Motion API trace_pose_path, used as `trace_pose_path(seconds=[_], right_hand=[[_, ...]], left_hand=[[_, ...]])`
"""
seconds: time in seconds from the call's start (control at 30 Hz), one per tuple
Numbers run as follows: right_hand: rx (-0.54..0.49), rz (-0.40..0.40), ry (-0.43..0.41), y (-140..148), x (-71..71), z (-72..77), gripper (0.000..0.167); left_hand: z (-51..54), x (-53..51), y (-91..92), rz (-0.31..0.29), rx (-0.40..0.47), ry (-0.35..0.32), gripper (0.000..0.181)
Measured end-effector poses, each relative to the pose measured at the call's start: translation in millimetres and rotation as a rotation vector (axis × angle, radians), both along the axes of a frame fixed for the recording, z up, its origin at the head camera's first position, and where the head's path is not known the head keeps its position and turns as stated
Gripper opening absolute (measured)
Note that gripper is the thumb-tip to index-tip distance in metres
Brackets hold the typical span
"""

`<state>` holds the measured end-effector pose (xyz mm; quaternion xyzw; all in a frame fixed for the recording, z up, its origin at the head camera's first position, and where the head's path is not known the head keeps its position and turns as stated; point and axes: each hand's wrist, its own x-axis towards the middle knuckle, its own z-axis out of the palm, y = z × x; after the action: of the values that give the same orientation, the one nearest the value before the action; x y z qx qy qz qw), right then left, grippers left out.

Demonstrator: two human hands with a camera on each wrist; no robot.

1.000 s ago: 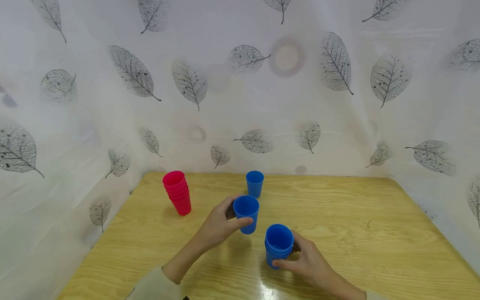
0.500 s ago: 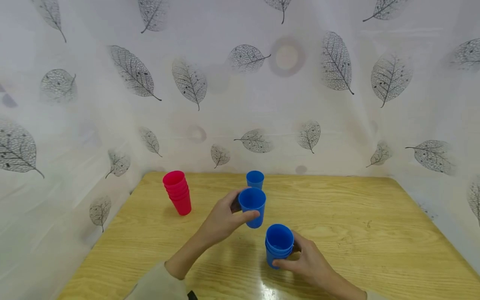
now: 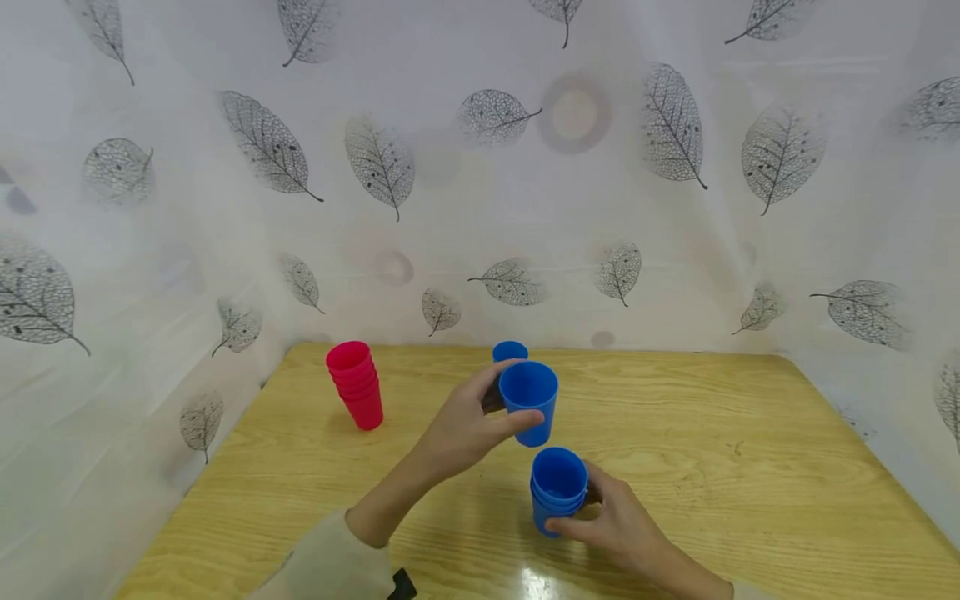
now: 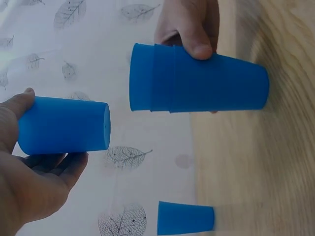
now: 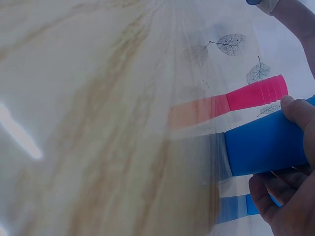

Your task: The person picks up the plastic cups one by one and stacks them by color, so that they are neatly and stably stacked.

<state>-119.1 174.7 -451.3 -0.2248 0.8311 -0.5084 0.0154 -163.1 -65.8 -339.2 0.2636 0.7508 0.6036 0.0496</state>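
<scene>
My left hand [image 3: 468, 425] grips a single blue cup [image 3: 529, 404] and holds it upright in the air, above and behind a blue cup stack [image 3: 557, 492]. That stack, three rims showing in the left wrist view, stands on the table near its front. My right hand [image 3: 618, 521] holds the stack from the right, thumb in front and fingers curled behind. In the left wrist view the raised cup [image 4: 64, 125] is clear of the stack [image 4: 206, 81]. Another blue cup [image 3: 510, 351] stands at the back, mostly hidden behind my left hand and its cup.
A stack of several red cups [image 3: 356, 385] stands at the back left of the wooden table [image 3: 712, 467]. Behind and on both sides hangs a pale leaf-patterned sheet [image 3: 480, 200], meeting the table's edges.
My left hand has lifted its cup and carried it to the right, now partly covering the back cup. The right hand and its stack have stayed put.
</scene>
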Motion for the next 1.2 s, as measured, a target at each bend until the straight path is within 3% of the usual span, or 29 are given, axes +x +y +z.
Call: trace_pose_path(seconds=[0.47, 0.73, 1.2], right_hand=[[-0.004, 0.003, -0.015, 0.0, -0.9, 0.5, 0.064], [-0.003, -0.007, -0.043, -0.4, -1.2, 0.6, 0.066], [0.025, -0.024, -0.036, -0.8, -1.1, 0.0, 0.068]], left_hand=[[4.0, 15.2, 18.3, -0.075, -0.007, 0.037, 0.062], [-4.8, 20.5, 21.0, -0.101, -0.011, 0.008, 0.06], [-19.5, 24.9, 20.7, -0.085, -0.025, -0.049, 0.058]])
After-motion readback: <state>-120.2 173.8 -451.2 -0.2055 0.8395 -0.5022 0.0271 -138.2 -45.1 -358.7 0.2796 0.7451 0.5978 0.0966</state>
